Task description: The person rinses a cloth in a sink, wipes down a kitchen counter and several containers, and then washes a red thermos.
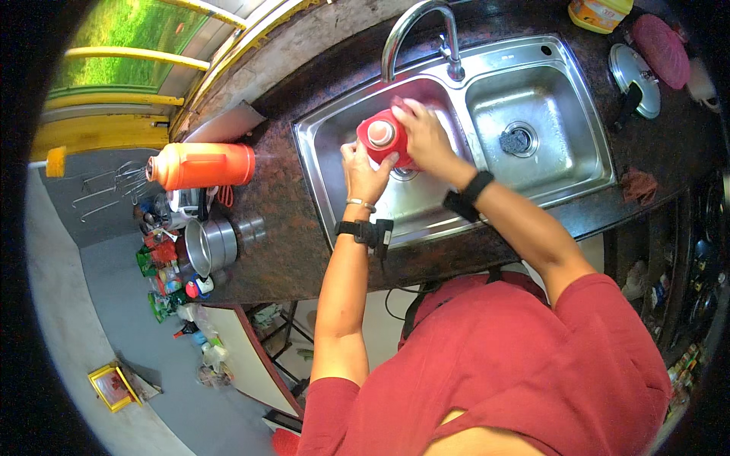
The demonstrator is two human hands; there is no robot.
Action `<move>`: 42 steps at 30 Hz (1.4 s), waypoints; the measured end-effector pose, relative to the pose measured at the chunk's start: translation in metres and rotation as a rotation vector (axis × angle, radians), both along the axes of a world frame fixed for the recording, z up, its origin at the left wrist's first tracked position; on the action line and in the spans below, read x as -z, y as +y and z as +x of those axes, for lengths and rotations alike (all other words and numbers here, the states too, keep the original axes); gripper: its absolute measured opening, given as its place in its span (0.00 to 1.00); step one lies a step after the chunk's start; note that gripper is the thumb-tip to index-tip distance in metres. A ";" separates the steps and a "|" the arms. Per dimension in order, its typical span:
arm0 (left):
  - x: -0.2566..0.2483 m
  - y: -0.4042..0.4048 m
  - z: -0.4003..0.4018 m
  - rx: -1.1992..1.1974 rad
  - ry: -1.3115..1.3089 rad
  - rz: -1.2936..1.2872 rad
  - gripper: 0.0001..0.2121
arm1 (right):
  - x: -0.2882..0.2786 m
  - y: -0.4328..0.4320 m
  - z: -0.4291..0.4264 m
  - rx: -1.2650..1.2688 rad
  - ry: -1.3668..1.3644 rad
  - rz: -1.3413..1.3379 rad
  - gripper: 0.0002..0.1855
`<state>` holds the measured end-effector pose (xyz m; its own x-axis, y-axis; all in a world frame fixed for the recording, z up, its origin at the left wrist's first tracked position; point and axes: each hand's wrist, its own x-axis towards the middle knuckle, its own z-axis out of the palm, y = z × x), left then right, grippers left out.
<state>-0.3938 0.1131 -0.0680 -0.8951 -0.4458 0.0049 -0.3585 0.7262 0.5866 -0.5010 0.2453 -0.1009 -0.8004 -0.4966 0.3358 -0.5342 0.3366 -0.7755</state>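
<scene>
A red vacuum flask [369,126] stands or is held over the left basin of a steel double sink [328,188], its pale round top facing up at me. My left hand [365,175] grips its near left side, thumb and fingers spread around the body. On its right side lies my right hand [430,142], fingers curled near the flask's shoulder. A small dark-red thing shows at those fingertips, too blurred to name. The flask's base is hidden, and so is most of the drain beneath it.
The chrome faucet [393,48] arches just behind the flask. An orange vacuum flask [205,165] and a metal pot [211,246] stand on the counter at left. At right are a pot lid [634,80], a yellow container [599,14] and a reddish cloth [639,185].
</scene>
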 end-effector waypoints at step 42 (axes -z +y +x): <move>0.024 0.002 -0.046 -0.020 0.183 0.580 0.42 | 0.016 0.017 0.004 0.096 -0.053 -0.219 0.31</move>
